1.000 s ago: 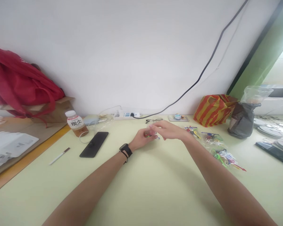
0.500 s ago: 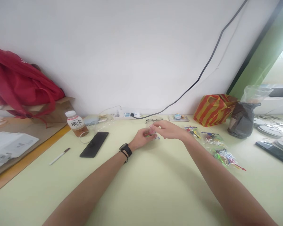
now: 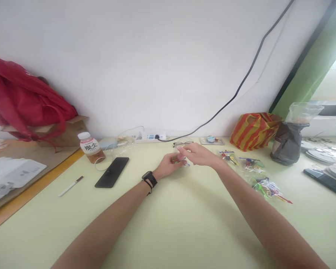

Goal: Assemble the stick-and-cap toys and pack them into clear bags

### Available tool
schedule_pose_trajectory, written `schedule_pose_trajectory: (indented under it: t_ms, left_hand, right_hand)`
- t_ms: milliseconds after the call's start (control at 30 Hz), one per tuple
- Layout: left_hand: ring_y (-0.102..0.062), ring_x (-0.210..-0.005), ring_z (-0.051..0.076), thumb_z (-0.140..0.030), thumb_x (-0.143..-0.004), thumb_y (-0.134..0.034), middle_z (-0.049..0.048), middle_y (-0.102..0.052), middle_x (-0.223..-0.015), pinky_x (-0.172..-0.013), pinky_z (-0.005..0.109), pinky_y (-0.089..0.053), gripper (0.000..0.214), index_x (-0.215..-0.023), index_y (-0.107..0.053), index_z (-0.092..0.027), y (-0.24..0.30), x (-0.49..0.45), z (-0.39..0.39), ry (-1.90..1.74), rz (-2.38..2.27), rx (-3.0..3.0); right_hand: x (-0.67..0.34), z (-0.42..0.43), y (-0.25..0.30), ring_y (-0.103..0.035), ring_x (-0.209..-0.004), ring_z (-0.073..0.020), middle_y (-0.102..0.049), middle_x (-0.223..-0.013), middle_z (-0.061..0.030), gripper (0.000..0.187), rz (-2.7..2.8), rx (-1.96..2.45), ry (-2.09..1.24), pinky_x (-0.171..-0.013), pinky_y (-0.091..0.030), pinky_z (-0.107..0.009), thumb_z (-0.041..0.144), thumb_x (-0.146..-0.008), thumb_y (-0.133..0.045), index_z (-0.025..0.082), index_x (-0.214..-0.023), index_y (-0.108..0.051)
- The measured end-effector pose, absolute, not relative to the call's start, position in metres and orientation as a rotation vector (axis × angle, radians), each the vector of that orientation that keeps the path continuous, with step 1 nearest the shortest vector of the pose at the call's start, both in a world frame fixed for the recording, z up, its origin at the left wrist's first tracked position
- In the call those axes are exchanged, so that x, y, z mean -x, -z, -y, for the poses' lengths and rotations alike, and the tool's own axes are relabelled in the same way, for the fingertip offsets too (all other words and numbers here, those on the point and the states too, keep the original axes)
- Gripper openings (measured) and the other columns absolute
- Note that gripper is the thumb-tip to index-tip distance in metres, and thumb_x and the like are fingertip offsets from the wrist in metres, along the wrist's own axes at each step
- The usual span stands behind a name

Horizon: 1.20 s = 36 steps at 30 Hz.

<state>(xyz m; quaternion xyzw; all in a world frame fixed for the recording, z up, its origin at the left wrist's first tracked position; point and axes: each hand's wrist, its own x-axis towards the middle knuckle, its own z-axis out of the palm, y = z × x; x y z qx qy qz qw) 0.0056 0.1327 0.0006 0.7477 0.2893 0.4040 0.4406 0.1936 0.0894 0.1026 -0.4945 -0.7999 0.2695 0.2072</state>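
Beyond the middle of the table, my left hand [image 3: 168, 165] curls its fingers and thumb around a small clear packet of coloured plastic pieces [image 3: 186, 163]. Bits of green, red and blue show past the thumb; most of it is hidden. My right hand [image 3: 198, 154] comes in from the right, thumb and fingers pinched at the packet's upper part. A black watch [image 3: 149, 178] is on the left wrist. To the right of my hands lie clear bags of coloured plastic pieces [image 3: 268, 186], one with a red arrow-shaped tip sticking out.
A black phone [image 3: 112, 172], a drink bottle [image 3: 91, 147] and a pen [image 3: 71, 186] are on the left. Glasses [image 3: 182, 143] and a power strip [image 3: 150, 138] lie along the wall. Striped [image 3: 253, 130] and grey [image 3: 287, 144] bags stand right. A black cable [image 3: 235, 95] hangs down.
My fingers shift slightly around the packet, and less of its green and red contents shows now. Both arms keep nearly the same place.
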Motion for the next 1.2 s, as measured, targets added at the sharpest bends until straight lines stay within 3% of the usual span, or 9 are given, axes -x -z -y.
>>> schedule_pose_trajectory:
  t_ms: [233, 333, 500, 667, 833, 900, 1033, 1200]
  left_hand:
    - [-0.065, -0.086, 0.022, -0.053, -0.085, -0.079, 0.0077, -0.071, -0.089, -0.081, 0.036, -0.052, 0.039, -0.092, -0.075, -0.015, 0.001, -0.006, -0.133, -1.009, -0.709, -1.840]
    - [-0.067, -0.089, 0.024, -0.055, -0.082, -0.081, 0.0087, -0.074, -0.090, -0.085, 0.038, -0.054, 0.041, -0.092, -0.076, -0.015, 0.000, -0.006, -0.132, -1.011, -0.706, -1.824]
    - [-0.069, -0.093, 0.027, -0.055, -0.080, -0.083, 0.0086, -0.075, -0.089, -0.089, 0.040, -0.054, 0.041, -0.090, -0.077, -0.015, -0.005, -0.005, -0.129, -0.991, -0.686, -1.834]
    - [-0.069, -0.095, 0.028, -0.053, -0.080, -0.083, 0.0092, -0.076, -0.092, -0.088, 0.039, -0.053, 0.041, -0.094, -0.077, -0.015, -0.003, -0.005, -0.132, -0.973, -0.692, -1.832]
    - [-0.068, -0.096, 0.025, -0.050, -0.083, -0.082, 0.0099, -0.075, -0.100, -0.088, 0.037, -0.053, 0.038, -0.097, -0.076, -0.014, 0.002, -0.005, -0.137, -0.993, -0.735, -1.806]
    - [-0.068, -0.100, 0.026, -0.048, -0.084, -0.081, 0.0105, -0.075, -0.105, -0.091, 0.037, -0.053, 0.038, -0.102, -0.076, -0.015, 0.002, -0.005, -0.138, -0.988, -0.724, -1.809]
    - [-0.069, -0.107, 0.027, -0.047, -0.086, -0.081, 0.0124, -0.076, -0.113, -0.097, 0.038, -0.053, 0.041, -0.110, -0.076, -0.014, 0.001, -0.004, -0.138, -0.970, -0.691, -1.788]
    - [-0.070, -0.103, 0.026, -0.051, -0.086, -0.079, 0.0136, -0.075, -0.116, -0.091, 0.037, -0.056, 0.047, -0.115, -0.076, -0.013, 0.001, -0.004, -0.136, -0.956, -0.727, -1.751]
  right_hand:
    - [-0.194, -0.087, -0.107, -0.066, -0.063, -0.0167, -0.076, -0.095, -0.0080, 0.062, 2.172, 1.374, -0.764, -0.060, -0.047, -0.029, 0.065, -0.105, -0.035, 0.018, -0.088, -0.071]
    - [-0.195, -0.087, -0.110, -0.064, -0.059, -0.0164, -0.073, -0.085, -0.0065, 0.067, 2.074, 1.414, -0.786, -0.058, -0.047, -0.028, 0.070, -0.104, -0.032, 0.017, -0.094, -0.072]
    - [-0.193, -0.090, -0.104, -0.062, -0.055, -0.0152, -0.073, -0.082, -0.0074, 0.073, 2.111, 1.377, -0.906, -0.058, -0.048, -0.029, 0.072, -0.104, -0.027, 0.017, -0.085, -0.071]
    - [-0.191, -0.088, -0.104, -0.061, -0.057, -0.0152, -0.074, -0.092, -0.0080, 0.065, 2.188, 1.336, -0.939, -0.055, -0.048, -0.029, 0.069, -0.104, -0.029, 0.019, -0.084, -0.064]
    - [-0.192, -0.085, -0.109, -0.062, -0.071, -0.0178, -0.069, -0.085, -0.0047, 0.057, 2.195, 1.301, -0.577, -0.062, -0.044, -0.029, 0.061, -0.106, -0.033, 0.020, -0.077, -0.059]
    - [-0.193, -0.086, -0.108, -0.062, -0.072, -0.0181, -0.068, -0.082, -0.0044, 0.056, 2.223, 1.311, -0.606, -0.063, -0.044, -0.029, 0.059, -0.107, -0.032, 0.020, -0.076, -0.059]
    - [-0.194, -0.089, -0.105, -0.061, -0.071, -0.0189, -0.068, -0.083, -0.0050, 0.055, 2.225, 1.334, -0.695, -0.061, -0.045, -0.029, 0.060, -0.107, -0.033, 0.020, -0.080, -0.062]
    - [-0.205, -0.092, -0.104, -0.061, -0.070, -0.0202, -0.070, -0.083, -0.0067, 0.055, 2.144, 1.345, -0.656, -0.063, -0.046, -0.030, 0.064, -0.104, -0.040, 0.020, -0.088, -0.070]
